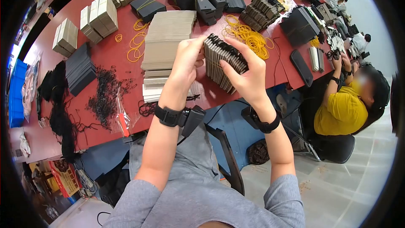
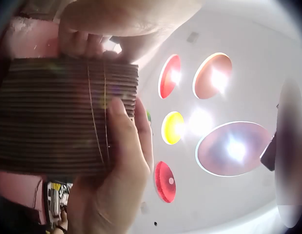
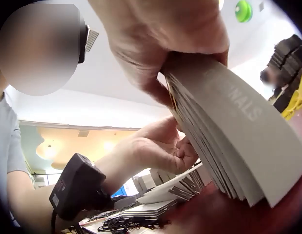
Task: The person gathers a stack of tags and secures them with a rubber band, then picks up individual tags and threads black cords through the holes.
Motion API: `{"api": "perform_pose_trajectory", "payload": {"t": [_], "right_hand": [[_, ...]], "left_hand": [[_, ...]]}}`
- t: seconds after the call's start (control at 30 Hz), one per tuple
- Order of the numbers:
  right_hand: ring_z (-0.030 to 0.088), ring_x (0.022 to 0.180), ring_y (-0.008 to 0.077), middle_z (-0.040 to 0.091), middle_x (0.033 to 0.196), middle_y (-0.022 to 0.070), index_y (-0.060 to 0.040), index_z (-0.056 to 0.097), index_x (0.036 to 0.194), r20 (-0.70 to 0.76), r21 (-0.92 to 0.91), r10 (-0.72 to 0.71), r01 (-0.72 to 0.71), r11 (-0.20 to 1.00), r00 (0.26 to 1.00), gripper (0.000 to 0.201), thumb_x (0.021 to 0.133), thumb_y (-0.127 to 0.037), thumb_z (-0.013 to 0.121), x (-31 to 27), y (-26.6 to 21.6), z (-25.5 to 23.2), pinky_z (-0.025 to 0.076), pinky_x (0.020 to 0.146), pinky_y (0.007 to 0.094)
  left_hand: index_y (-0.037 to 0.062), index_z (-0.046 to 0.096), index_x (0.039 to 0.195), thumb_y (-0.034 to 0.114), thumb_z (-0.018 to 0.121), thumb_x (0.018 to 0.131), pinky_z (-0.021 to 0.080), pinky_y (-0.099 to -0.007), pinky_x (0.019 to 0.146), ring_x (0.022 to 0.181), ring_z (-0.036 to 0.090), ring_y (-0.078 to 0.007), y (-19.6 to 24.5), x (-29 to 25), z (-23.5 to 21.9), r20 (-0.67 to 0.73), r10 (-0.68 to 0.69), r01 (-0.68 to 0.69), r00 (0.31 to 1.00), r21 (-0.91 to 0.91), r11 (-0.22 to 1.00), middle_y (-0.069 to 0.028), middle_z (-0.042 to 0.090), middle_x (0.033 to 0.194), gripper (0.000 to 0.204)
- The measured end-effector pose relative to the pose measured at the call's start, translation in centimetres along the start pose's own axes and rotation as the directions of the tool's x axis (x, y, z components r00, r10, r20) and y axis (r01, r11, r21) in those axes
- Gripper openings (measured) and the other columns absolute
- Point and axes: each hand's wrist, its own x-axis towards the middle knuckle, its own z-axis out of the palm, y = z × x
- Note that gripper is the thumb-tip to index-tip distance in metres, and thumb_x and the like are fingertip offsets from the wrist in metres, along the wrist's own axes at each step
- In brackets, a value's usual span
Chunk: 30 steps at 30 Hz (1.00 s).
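Observation:
A thick bundle of grey cards (image 1: 218,71) with black cords along its upper edge is held upright above the table's front edge. My right hand (image 1: 249,75) grips it from the right, thumb on the near face and fingers over the far top. On the opposite side, my left hand (image 1: 189,58) holds the upper left corner, its fingers curled against the stack. Two thin strands of a yellow rubber band (image 2: 105,87) cross the card edges in the left wrist view. Pale lettering shows on the outer card in the right wrist view, where the lower ends fan apart.
Left of the bundle lies a large stack of grey cards (image 1: 166,38). Loose yellow rubber bands (image 1: 249,38) lie beyond my right hand. Black cords (image 1: 107,95) spread over the left side, near dark card stacks (image 1: 80,69). A person in yellow (image 1: 344,109) sits at the right.

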Motion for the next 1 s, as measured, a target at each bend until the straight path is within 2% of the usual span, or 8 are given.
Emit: {"api": "perform_pose_trajectory", "payload": {"t": [0.27,0.43,0.53,0.6,0.67,0.87,0.93,1.0], "right_hand": [[0.065,0.102,0.0167,0.067,0.111,0.0129,-0.0016,0.045,0.133,-0.12,0.351,0.263,-0.207,0.913,0.957,0.057,0.083,-0.005,0.072,-4.6,1.8,1.1,0.05,0.09,0.0297],[0.066,0.096,0.0181,0.068,0.108,0.0134,-0.0012,0.046,0.128,-0.173,0.24,0.249,-0.204,0.949,0.953,0.051,0.085,-0.007,0.072,-4.9,1.2,1.3,0.052,0.083,0.0308],[0.067,0.095,0.0193,0.068,0.106,0.0139,-0.0013,0.046,0.128,-0.213,0.149,0.197,-0.168,0.975,0.957,0.051,0.085,-0.007,0.073,-5.0,1.4,1.6,0.053,0.083,0.0315],[0.068,0.094,0.0205,0.068,0.105,0.0147,-0.0015,0.046,0.128,-0.24,0.068,0.163,-0.151,0.986,0.957,0.052,0.084,-0.007,0.073,-5.1,1.1,1.8,0.053,0.082,0.0323],[0.068,0.093,0.0215,0.068,0.104,0.0158,-0.0013,0.046,0.128,-0.276,0.072,0.264,-0.254,0.964,0.924,0.052,0.084,-0.007,0.073,-5.5,0.7,2.5,0.053,0.081,0.033],[0.049,0.125,0.0397,0.046,0.138,0.0251,0.0028,0.027,0.146,-0.043,0.103,0.176,-0.171,0.98,0.983,0.076,0.081,-0.001,0.065,-7.3,1.3,3.8,0.041,0.102,0.0416],[0.044,0.129,0.0417,0.041,0.142,0.0265,0.0044,0.022,0.148,0.088,0.106,0.314,-0.322,0.941,0.945,0.079,0.081,-0.003,0.065,-8.4,0.8,3.5,0.037,0.106,0.0433],[0.042,0.131,0.043,0.038,0.144,0.0269,0.0052,0.021,0.148,0.08,0.039,0.245,-0.248,0.968,0.966,0.081,0.08,-0.005,0.065,-8.4,0.4,3.8,0.035,0.108,0.045]], "left_hand": [[0.0121,0.059,0.08,0.028,0.05,0.097,0.024,-0.0182,0.043,0.05,0.034,-0.0003,-0.4,-0.4,0.9,0.039,0.055,-0.059,0.998,0.106,0.993,0.0091,0.048,0.064,0.025],[0.0073,0.061,0.098,0.028,0.047,0.099,0.03,-0.0185,0.047,0.055,0.043,-0.0011,-2.0,0.6,0.2,0.029,0.192,-0.194,0.981,0.178,0.965,0.0055,0.056,0.072,0.025],[0.0018,0.058,0.115,0.031,0.047,0.1,0.045,-0.0227,0.059,0.072,0.057,-0.0079,-1.6,-0.3,0.5,-0.022,0.303,-0.274,0.953,0.366,0.889,-0.0039,0.062,0.092,0.034],[-0.0083,0.049,0.124,0.038,0.061,0.093,0.049,-0.038,0.088,0.1,0.06,-0.0272,-1.2,-2.8,1.9,-0.045,0.557,-0.446,0.83,0.546,0.709,-0.0209,0.047,0.124,0.057],[-0.0093,0.023,0.144,0.048,0.074,0.08,0.038,-0.045,0.106,0.126,0.043,-0.0423,-2.4,-4.8,3.1,0.078,0.627,-0.504,0.775,0.674,0.54,-0.0288,0.032,0.139,0.1],[-0.0046,0.018,0.149,0.039,0.083,0.073,0.039,-0.0454,0.105,0.129,0.042,-0.0417,-4.7,-4.3,3.9,0.21,0.667,-0.604,0.715,0.665,0.439,-0.0295,0.031,0.143,0.109],[-0.002,0.017,0.151,0.035,0.085,0.072,0.043,-0.043,0.102,0.124,0.051,-0.0367,-4.6,-4.2,3.3,0.198,0.648,-0.649,0.735,0.481,0.589,-0.0276,0.042,0.139,0.111],[-0.0024,0.015,0.151,0.027,0.086,0.071,0.047,-0.0397,0.098,0.114,0.06,-0.0303,-5.0,-4.5,2.9,0.224,0.658,-0.673,0.719,0.462,0.577,-0.0235,0.054,0.131,0.111]]}}
